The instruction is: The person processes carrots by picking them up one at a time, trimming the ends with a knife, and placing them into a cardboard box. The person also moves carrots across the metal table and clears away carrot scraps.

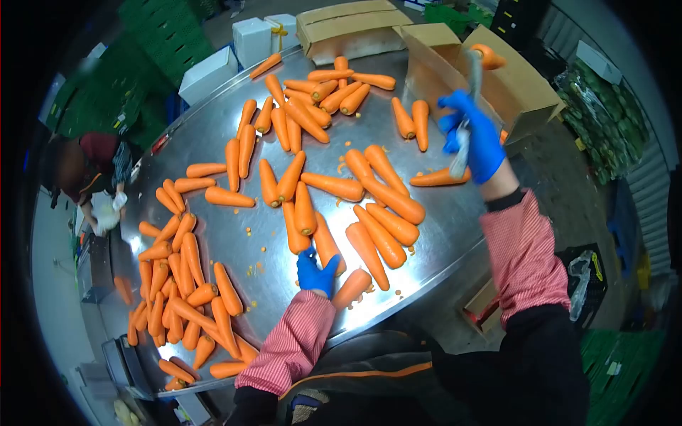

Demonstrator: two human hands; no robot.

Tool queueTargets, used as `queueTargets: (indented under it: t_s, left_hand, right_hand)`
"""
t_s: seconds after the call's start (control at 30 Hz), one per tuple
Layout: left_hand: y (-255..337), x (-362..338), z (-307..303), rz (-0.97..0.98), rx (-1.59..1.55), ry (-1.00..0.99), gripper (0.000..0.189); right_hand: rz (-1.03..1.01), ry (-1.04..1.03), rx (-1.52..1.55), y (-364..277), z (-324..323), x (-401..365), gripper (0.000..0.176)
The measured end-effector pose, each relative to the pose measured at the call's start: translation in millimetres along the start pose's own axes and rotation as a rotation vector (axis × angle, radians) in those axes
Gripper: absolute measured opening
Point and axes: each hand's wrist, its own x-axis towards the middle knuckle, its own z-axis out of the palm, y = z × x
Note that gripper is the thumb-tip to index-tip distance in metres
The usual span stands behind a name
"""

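Note:
My left hand [317,275], in a blue glove, is at the front of the metal table with thumb and fingers apart. Its fingertips are right at the lower end of a carrot [295,231]; another carrot [328,245] lies beside the thumb. Raised over the table's right side, my blue-gloved right hand [477,138] is closed around a knife [474,77] with a greyish blade pointing up and a pale handle end below the fist. A carrot [489,57] overlaps the blade tip in this view, in front of an open cardboard box [522,85].
Carrots [188,259] pile up on the table's left side, and more [305,113] lie at the back. Small orange trimmings dot the metal table [273,284]. A second cardboard box [352,28] stands behind. At far left a person [92,167] bends beside green crates [153,32].

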Motion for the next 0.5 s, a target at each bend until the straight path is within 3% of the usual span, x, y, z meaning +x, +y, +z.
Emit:
queueTargets:
  t_s: [0.03, 0.07, 0.1, 0.17, 0.27, 0.37, 0.47, 0.5]
  left_hand:
    - [0, -1, 3, 0.035, 0.018, 0.021, 0.076]
    - [21, -3, -3, -0.083, -0.139, -0.109, 0.085]
    - [32, -3, -8, -0.125, -0.1, -0.154, 0.085]
    - [41, -2, -26, -0.192, 0.096, -0.264, 0.088]
    - [22, -8, -59, -0.317, 0.01, -0.521, 0.089]
    - [29, -27, -84, -0.619, -0.68, -0.753, 0.088]
    - [42, -46, -97, -0.488, -0.946, -0.954, 0.084]
    - [48, -49, -99, -0.414, -0.977, -0.928, 0.083]
  right_hand:
    - [0.025, -0.019, -0.1, 23, 10, -16, 0.041]
    - [0.101, -0.104, -0.08, 50, 17, -32, 0.037]
    - [0.174, -0.193, -0.062, 76, 22, -47, 0.034]
    - [0.375, -0.187, -0.081, 114, 29, -74, 0.029]
    - [0.546, -0.195, -0.09, 138, 32, -106, 0.032]
    - [0.59, -0.244, -0.12, 151, 34, -123, 0.032]
    - [0.615, -0.271, -0.215, 157, 40, -130, 0.031]
    - [0.633, -0.277, -0.28, 154, 46, -132, 0.031]
